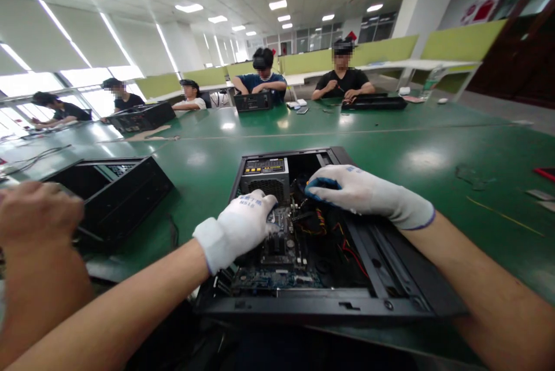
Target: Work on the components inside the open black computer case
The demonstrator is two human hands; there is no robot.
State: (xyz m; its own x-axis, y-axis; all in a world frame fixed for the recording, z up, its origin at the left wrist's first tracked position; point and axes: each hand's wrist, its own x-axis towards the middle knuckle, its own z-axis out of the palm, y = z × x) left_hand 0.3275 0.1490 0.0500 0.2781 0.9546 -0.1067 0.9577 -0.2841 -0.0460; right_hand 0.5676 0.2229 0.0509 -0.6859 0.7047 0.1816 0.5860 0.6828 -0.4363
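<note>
An uncovered black computer case (303,304) lies on its side in front of me, its motherboard (281,244) showing. My left hand (243,223), in a white glove, reaches over the motherboard just below the power supply (265,174). Its thumb and forefinger are apart, with the tips close to the board. My right hand (347,189), in a white glove with a blue palm, is over the right part of the case. Its fingers are bent and closed near dark cables; whatever they hold is hidden. Yellow and red wires (321,223) run below it.
At left stands another open black case (125,203), with a neighbour's bare fist and forearm (41,232) in front. Several people sit across the green table (208,157), some with computer cases. A thin yellow strip (505,215) and a clear bag (474,177) lie at right.
</note>
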